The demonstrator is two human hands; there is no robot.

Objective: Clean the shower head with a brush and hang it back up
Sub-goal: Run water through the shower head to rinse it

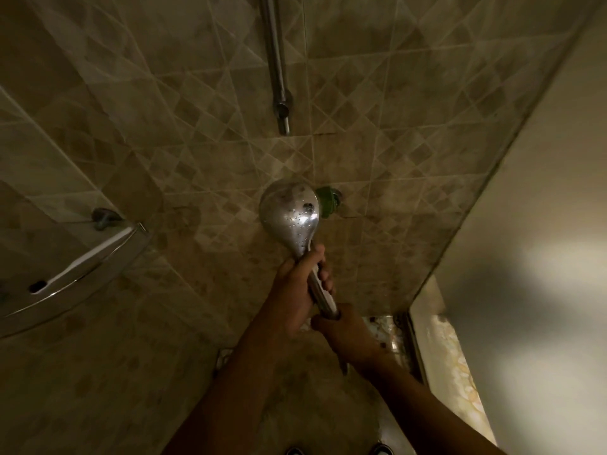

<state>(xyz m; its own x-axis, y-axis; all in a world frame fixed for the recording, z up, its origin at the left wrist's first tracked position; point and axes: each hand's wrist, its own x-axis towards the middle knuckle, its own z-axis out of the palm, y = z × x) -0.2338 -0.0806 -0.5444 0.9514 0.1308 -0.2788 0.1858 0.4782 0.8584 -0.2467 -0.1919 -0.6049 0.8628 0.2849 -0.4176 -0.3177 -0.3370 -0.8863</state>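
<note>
At the left edge a corner shelf point(82, 274) juts from the tiled wall point(197, 142), and nothing on it reads as a brush. Toward the middle, the left hand point(295, 290) has its grip wrapped tight round the upper handle of the shower head point(289, 208), whose wet chrome back faces the camera, raised against the wall. Above it a metal pipe point(277, 60) runs down the tiles. Just right of the head, partly behind it, sits a green holder point(328, 201) (what it is exactly is hard to make out). The right hand point(345, 333) clasps the handle's lower end. No brush shows, so the scrubbing looks done; hanging up remains, the head near the holder but not seated.
</note>
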